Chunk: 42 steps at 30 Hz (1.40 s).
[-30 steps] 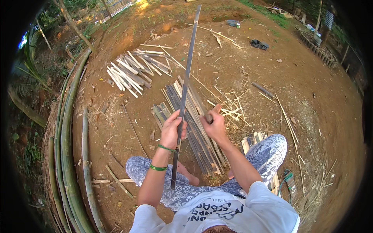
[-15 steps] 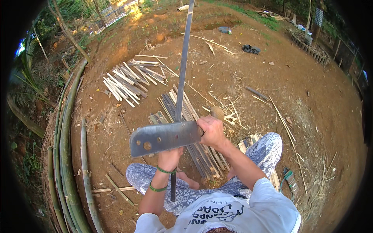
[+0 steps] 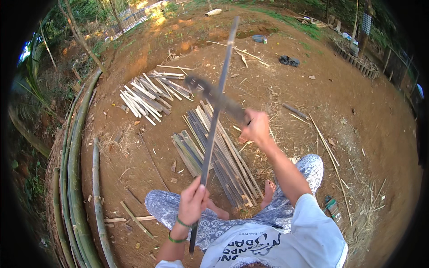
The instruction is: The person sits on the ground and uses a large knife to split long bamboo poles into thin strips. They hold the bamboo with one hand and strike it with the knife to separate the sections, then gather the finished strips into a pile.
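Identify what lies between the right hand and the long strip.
In the head view, a blurred knife blade extends from the right hand and crosses the strip in the picture; whether they touch is unclear.

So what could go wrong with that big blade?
The broad blade in the right hand crosses the dark strip in this view; a slip along it might cut the left hand, which grips the strip bare. The bare right foot is unprotected too, so a dropped blade could hurt it.
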Tool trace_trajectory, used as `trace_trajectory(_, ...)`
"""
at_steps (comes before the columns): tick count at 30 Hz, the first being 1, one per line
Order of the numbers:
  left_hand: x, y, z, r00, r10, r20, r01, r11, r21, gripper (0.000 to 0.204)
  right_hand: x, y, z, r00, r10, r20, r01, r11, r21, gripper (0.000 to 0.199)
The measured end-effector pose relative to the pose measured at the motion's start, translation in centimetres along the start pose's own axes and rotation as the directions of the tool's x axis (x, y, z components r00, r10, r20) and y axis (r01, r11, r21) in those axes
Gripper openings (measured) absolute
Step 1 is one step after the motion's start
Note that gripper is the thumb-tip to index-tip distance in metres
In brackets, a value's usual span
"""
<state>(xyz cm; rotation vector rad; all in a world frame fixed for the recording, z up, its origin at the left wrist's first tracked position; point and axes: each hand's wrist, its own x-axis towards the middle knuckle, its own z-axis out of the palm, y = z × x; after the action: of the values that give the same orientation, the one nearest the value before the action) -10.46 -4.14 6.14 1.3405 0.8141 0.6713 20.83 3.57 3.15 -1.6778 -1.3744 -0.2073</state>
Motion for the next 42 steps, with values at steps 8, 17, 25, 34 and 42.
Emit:
trace_trajectory(8, -1.4, -0.8, -0.8, 0.999, 0.017, -0.04, -0.015, 0.998, 0.06, 0.036, -2.1, -1.5, -0.6, 0.954, -0.3, 0.01, 0.3, 0.953, -0.035, 0.008)
trace_trajectory(17, -13.4, -5.3, -3.7, 0.976, -0.209, -0.056, 0.204, 0.975, -0.082, 0.034, 11.8, 13.5, -5.4, 0.875, 0.357, -0.327, -0.398, 0.915, -0.068, 0.024)
trace_trajectory(25, -2.2, -8.1, -2.0, 0.955, 0.297, -0.022, -0.274, 0.906, 0.323, 0.026, -0.4, 6.2, 1.5, 0.948, 0.293, -0.121, -0.252, 0.928, 0.276, 0.036)
trace_trajectory(34, 4.7, -4.2, -0.4, 0.977, -0.189, 0.102, 0.206, 0.959, -0.195, 0.032, -10.8, -2.9, 3.5, 0.997, -0.073, -0.03, 0.079, 0.964, 0.256, 0.027)
trace_trajectory(42, 4.4, -6.0, -0.9, 0.996, -0.09, 0.028, 0.088, 0.993, 0.073, 0.032, -10.1, -3.9, 0.4, 0.966, -0.248, 0.079, 0.24, 0.966, 0.096, 0.023)
